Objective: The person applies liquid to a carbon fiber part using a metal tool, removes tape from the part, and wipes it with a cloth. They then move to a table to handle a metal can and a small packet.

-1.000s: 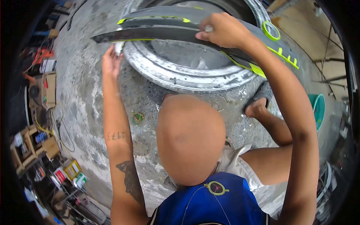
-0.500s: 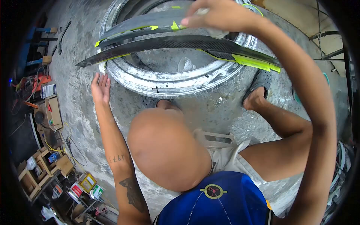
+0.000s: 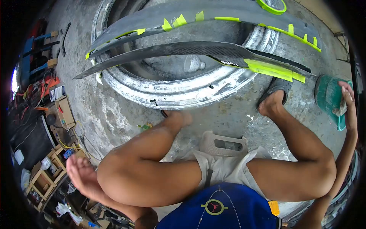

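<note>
My right hand (image 3: 348,100) is at the right edge, over the rim of a teal plastic tub (image 3: 327,93), fingers closed round a wet greyish-white cloth (image 3: 340,110). My left hand (image 3: 79,171) hangs at the lower left beside my knee, blurred, its fingers loosely apart and holding nothing. Ahead of me a dark carbon-fibre strip (image 3: 179,49) with yellow-green masking tape (image 3: 268,68) lies across a whitened tyre (image 3: 167,93). Behind it rests a wider grey panel (image 3: 213,15), its edge dotted with tape tabs. A roll of green tape (image 3: 280,7) sits on the panel's right part.
Inside the tyre ring lies a whitish plastic container (image 3: 193,63). A beige plastic stool (image 3: 225,143) is beneath me. Cardboard boxes (image 3: 65,111), a yellow cable (image 3: 77,147) and wooden crates (image 3: 42,179) crowd the left side.
My right hand has moved from above the panel to the tub on the right, cloth still in it. My left hand has dropped back from near the tyre. My left knee has swung outward.
</note>
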Motion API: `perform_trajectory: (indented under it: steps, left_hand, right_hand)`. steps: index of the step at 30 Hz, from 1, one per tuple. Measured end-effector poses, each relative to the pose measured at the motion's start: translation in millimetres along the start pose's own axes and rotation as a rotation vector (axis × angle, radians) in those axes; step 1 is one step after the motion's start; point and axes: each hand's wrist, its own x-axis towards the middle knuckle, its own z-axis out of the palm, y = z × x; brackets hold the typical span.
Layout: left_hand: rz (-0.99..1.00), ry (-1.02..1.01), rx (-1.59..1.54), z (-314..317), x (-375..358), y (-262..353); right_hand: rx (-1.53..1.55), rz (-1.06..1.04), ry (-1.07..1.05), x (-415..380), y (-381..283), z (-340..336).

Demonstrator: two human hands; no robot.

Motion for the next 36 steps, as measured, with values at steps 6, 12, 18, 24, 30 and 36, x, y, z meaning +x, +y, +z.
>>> perform_trajectory:
  steps: [6, 12, 18, 24, 30, 36]
  left_hand:
    - [0.257, -0.38, 0.032, -37, 35, 18]
    - [0.287, -0.553, 0.184, -8, 32, 9]
    - [0.263, -0.878, 0.546, 5, 32, 23]
    - [0.307, -1.094, 0.731, -2, 32, 27]
    - [0.291, -1.078, 0.793, -7, 29, 20]
    - [0.536, -1.19, 0.644, 2, 33, 19]
  right_hand:
    - [-0.026, 0.318, -0.073, 36, 137, 33]
    - [-0.016, 0.385, -0.098, 30, 157, 75]
    - [0.008, 0.379, -0.09, 20, 152, 112]
    - [0.059, 0.357, -0.036, 4, 141, 136]
    - [0.177, 0.369, -0.011, 0, 123, 164]
    - [0.463, 0.46, 0.005, 5, 107, 219]
